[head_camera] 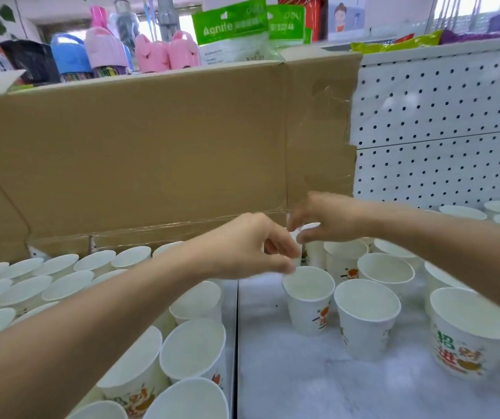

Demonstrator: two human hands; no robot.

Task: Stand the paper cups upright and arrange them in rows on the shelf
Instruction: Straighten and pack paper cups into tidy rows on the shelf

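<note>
Pinching at the left rim of the front cup [309, 309], the thumb and curled fingers [283, 247] of the left hand [242, 246] were drawn together just above its mouth. That cup stood upright on the marbled shelf [318, 388], a little right of the seam between two shelf panels. Just behind it, the fingertips [301, 237] of the right hand [330, 217] were curled downward and pinched on the white rim of the rear cup [315, 252], which stood upright near the cardboard sheet [151, 146]. How much of that rim they held could not be told. The two hands were almost touching, each forearm coming in from its own side.

Around them, loose cups [366, 316] stood upright and scattered on the right panel, printed in red and green. On the left panel, rowed cups [61, 279] stood packed rim to rim in lines running back to the cardboard. A white pegboard [439, 116] backed the shelf on the right. Above the cardboard sat pink containers [167, 52] and green packets [230, 22].
</note>
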